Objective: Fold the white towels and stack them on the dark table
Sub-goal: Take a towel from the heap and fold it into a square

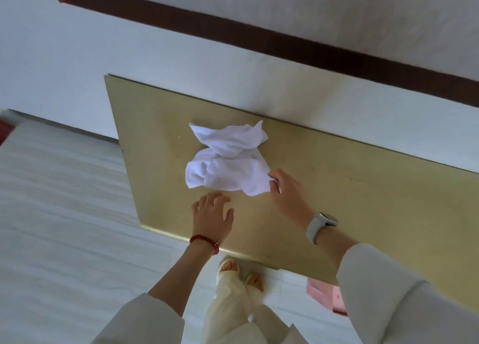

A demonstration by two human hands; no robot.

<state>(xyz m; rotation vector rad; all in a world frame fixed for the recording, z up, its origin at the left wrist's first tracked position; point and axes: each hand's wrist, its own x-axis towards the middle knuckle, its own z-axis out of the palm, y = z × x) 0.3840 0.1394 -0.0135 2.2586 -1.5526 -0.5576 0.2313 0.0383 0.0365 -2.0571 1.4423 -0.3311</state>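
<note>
- White towel lies crumpled mid-frame on the table, unfolded; no stack visible.
- Right hand pinches its lower-right corner.
- Left hand hovers spread, empty.

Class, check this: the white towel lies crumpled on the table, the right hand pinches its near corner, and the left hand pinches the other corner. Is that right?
Not quite. In the head view the left hand pinches nothing: it hovers open just short of the white towel. The rest holds: the towel lies crumpled on the table, and the right hand pinches its near corner.
</note>
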